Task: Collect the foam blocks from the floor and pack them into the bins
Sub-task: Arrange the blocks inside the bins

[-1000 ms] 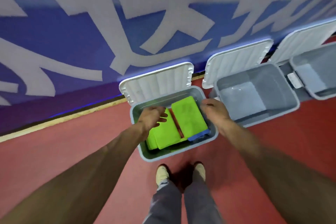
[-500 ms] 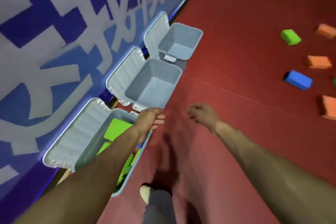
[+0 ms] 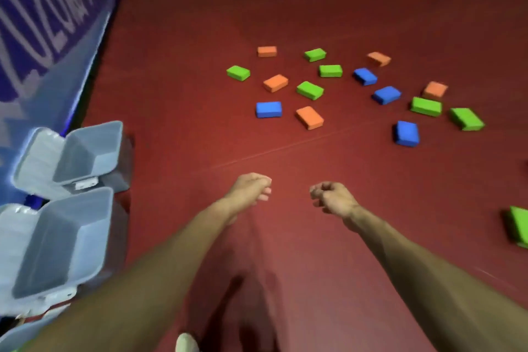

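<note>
ahead, red floor [image 3: 285,151] parts foam blocks [image 3: 310,117] from left hand [image 3: 251,188] and right hand [image 3: 331,198], both loosely curled, empty.

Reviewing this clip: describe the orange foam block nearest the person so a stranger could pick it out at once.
On the red floor, find the scatter of foam blocks ahead of the person. At its near left edge sits a blue block; the orange block lies just right of it. Of five orange ones, it is nearest the person and lies diagonally.
</note>
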